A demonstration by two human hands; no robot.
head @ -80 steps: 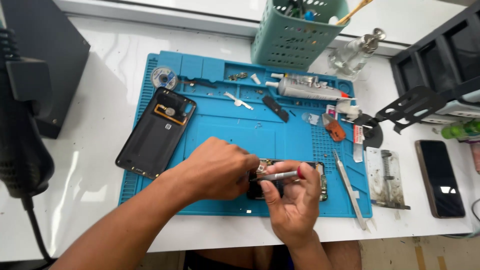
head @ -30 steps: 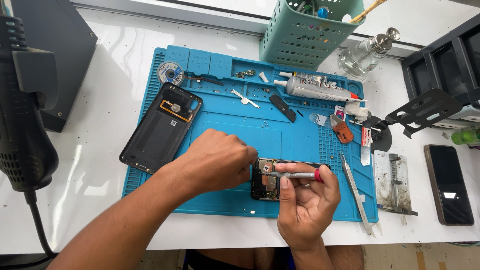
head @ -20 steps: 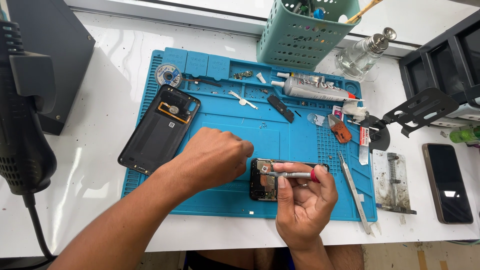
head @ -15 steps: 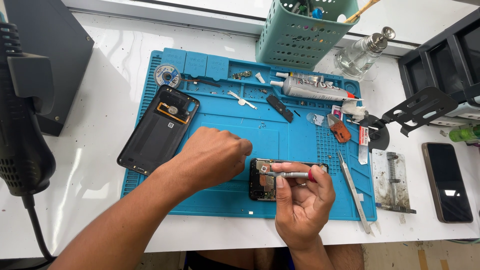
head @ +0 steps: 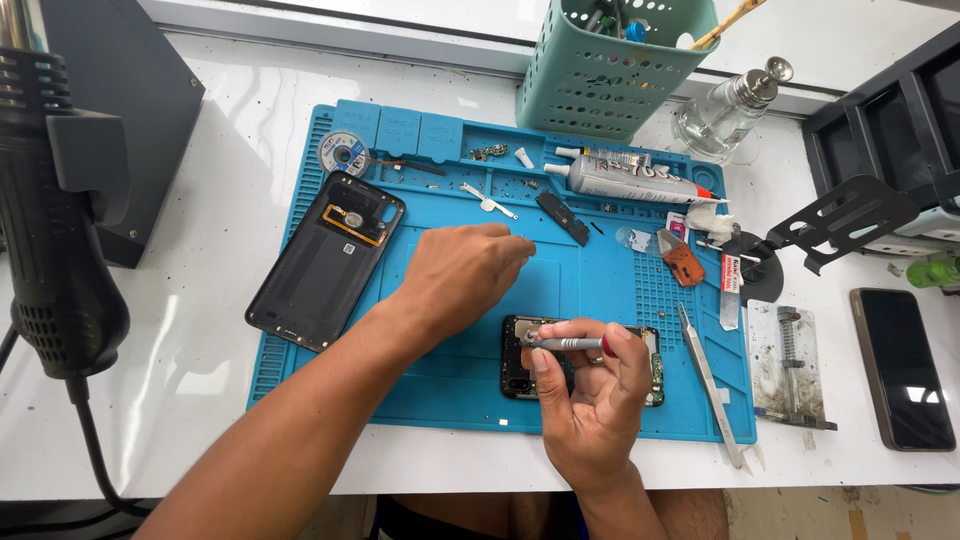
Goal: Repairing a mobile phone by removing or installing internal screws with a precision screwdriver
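Head view: screwdriver (head: 565,343) pinched in right hand (head: 590,400) fingertips.

This is a phone repair workshop. A blue silicone repair mat (head: 600,270) with small parts trays covers the white table (head: 200,400). Around the mat sit a black hot-air gun (head: 55,220), a teal perforated tool basket (head: 600,75) and steel tweezers (head: 710,385).

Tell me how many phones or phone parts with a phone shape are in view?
3: a black back cover on the mat's left, an opened phone under the right hand, and a dark phone at the table's far right.
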